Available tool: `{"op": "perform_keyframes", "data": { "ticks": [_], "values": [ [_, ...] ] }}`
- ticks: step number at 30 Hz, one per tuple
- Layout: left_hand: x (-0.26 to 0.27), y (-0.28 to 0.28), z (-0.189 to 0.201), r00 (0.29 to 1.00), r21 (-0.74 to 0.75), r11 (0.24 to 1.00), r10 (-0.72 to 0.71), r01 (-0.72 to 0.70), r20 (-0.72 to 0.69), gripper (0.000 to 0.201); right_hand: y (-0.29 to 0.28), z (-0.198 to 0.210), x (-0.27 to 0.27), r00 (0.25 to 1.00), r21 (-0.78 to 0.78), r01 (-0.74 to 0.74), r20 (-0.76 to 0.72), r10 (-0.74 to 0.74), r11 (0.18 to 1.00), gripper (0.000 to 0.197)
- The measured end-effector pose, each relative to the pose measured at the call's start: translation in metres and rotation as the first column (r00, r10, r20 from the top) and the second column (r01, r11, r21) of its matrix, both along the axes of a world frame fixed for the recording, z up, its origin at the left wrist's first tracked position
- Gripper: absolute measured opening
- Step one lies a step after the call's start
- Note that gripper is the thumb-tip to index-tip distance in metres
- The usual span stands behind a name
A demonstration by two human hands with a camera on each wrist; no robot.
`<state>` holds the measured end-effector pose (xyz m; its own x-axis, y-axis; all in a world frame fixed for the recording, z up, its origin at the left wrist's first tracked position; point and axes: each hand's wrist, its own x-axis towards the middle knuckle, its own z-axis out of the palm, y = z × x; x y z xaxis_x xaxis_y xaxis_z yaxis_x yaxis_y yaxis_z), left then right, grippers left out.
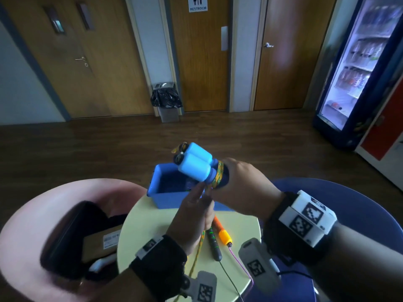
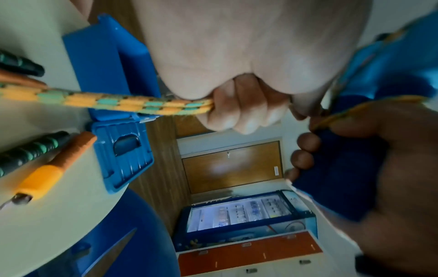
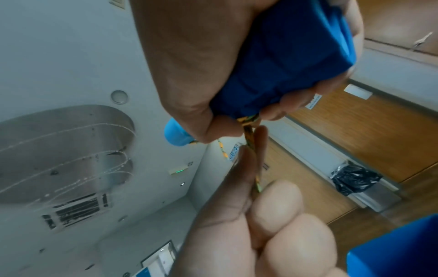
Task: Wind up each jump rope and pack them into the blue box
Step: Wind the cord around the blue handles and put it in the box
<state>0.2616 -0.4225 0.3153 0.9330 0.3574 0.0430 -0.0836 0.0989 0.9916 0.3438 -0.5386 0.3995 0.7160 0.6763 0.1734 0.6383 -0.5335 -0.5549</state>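
My right hand (image 1: 235,182) grips the two blue handles (image 1: 194,163) of a jump rope side by side above the blue box (image 1: 165,198); in the right wrist view the blue handles (image 3: 291,61) fill its fist. A few turns of the orange-and-green braided rope (image 1: 219,174) wrap the handles. My left hand (image 1: 196,211) just below pinches that rope (image 2: 132,104), which trails down over the table. On the table lie an orange-handled rope (image 1: 223,233) and a black-and-green-handled rope (image 1: 213,243).
The box sits at the far edge of a small round pale-yellow table (image 1: 144,236). A pink chair (image 1: 32,225) with a dark bag stands left, a blue chair (image 1: 327,192) right. Beyond are wooden doors, a bin (image 1: 166,101) and a drinks fridge (image 1: 357,68).
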Motion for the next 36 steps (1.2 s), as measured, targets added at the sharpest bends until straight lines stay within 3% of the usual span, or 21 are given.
{"op": "perform_keyframes", "data": {
  "ticks": [4,7,13,19,24,29,36],
  "values": [
    [0.005,0.01,-0.002,0.99,0.297,0.946,0.141,-0.127,-0.027,0.021,0.011,-0.016,0.014,0.997,-0.028,0.055,-0.048,-0.056,0.998,0.03],
    [0.007,0.014,-0.008,0.97,0.424,0.885,0.238,-0.191,-0.059,0.019,0.016,-0.024,0.018,0.996,-0.053,0.07,-0.051,-0.073,0.996,0.031],
    [0.0,0.007,-0.011,0.973,0.553,0.807,0.231,-0.204,0.022,0.022,0.019,-0.037,0.023,0.997,-0.127,0.06,-0.04,-0.066,0.99,0.036],
    [-0.003,0.004,-0.011,0.976,0.42,0.906,0.144,-0.062,-0.166,0.03,0.02,-0.046,0.029,0.994,-0.196,0.109,0.019,-0.107,0.975,0.042],
    [-0.004,-0.001,-0.01,0.971,0.32,0.947,0.074,0.003,-0.228,0.03,0.021,-0.052,0.038,0.99,-0.191,0.139,0.042,-0.134,0.972,0.03],
    [-0.007,-0.001,-0.008,0.962,0.42,0.908,0.123,-0.011,-0.242,0.03,0.02,-0.057,0.036,0.985,-0.206,0.134,0.139,-0.107,0.969,0.028],
    [-0.01,0.003,0.001,0.974,0.578,0.816,0.13,0.002,-0.187,0.026,0.021,-0.068,0.025,0.928,-0.216,0.17,0.362,-0.083,0.962,0.043]
  ]
}}
